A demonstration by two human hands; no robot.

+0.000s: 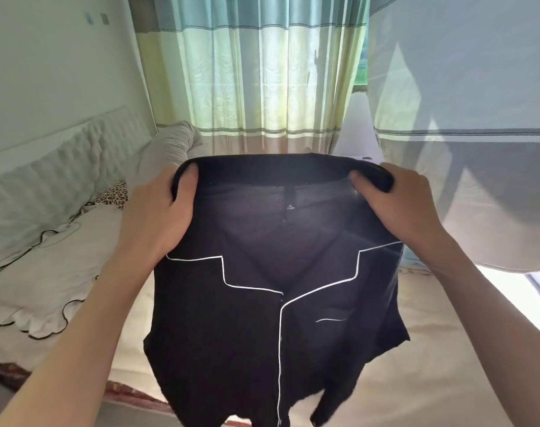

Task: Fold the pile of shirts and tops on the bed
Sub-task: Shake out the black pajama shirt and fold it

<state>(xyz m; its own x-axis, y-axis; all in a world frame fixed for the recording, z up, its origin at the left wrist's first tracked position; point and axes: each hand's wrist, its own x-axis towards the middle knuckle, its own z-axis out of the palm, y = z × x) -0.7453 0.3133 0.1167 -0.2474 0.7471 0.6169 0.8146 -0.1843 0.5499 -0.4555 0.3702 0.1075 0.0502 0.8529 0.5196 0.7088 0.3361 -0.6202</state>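
Observation:
A black button-front shirt [275, 328] with white piping along its collar and placket hangs in the air in front of me, above the bed [432, 349]. My left hand [161, 208] grips its upper left corner, thumb over the top edge. My right hand [398, 198] grips the upper right corner the same way. The shirt's front faces me, its lower part droops past the bottom of the view. The pile of other tops is hidden behind the shirt or out of view.
A white pillow with dark trim [46, 272] and a leopard-print cloth [114, 195] lie at the left by the padded headboard [62, 167]. A grey rolled blanket [173, 143] sits at the far side. Striped curtains [256, 72] hang behind. A pale netting panel [466, 118] hangs at the right.

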